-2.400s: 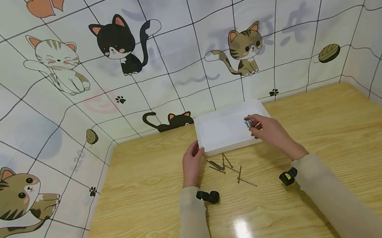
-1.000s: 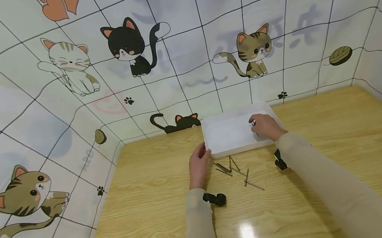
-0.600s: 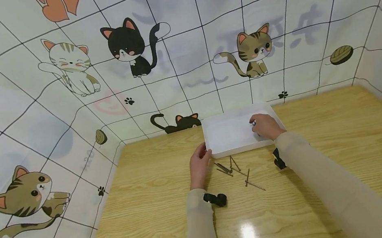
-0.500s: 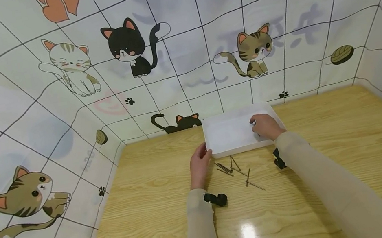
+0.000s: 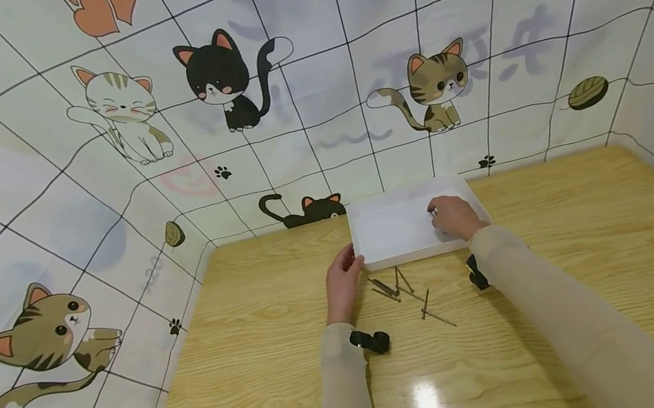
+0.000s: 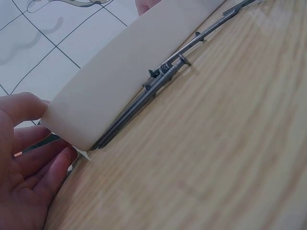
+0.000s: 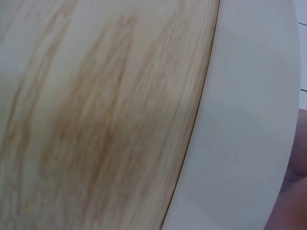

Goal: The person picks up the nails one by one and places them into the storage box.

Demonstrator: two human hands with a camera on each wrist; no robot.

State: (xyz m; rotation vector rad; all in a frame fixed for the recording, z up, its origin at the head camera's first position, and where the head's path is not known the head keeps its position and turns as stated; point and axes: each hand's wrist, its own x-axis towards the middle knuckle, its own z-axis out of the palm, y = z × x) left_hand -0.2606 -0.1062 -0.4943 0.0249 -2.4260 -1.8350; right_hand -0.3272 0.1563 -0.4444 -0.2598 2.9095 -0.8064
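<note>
A shallow white tray (image 5: 387, 226) lies on the table against the back wall. My left hand (image 5: 342, 288) grips its front left corner, thumb at the rim; in the left wrist view the fingers (image 6: 36, 163) bend around that corner. Inside the tray's right part, my right hand (image 5: 454, 216) is lowered with curled fingers, and a small bit of metal shows at the fingertips. The rest of the nails it holds are hidden by the hand. Several dark nails (image 5: 385, 288) lie loose on the table just in front of the tray, some crossing each other.
The wooden table (image 5: 248, 357) extends to both sides of the tray and toward me. A wall covering (image 5: 323, 92) with cartoon cats closes off the back and sides. The right wrist view shows mostly tabletop and the tray's outer wall (image 7: 235, 115).
My right hand, earlier above the tray's right front edge with a bunch of nails showing, has gone down into the tray. Over the last second both hands stay almost still.
</note>
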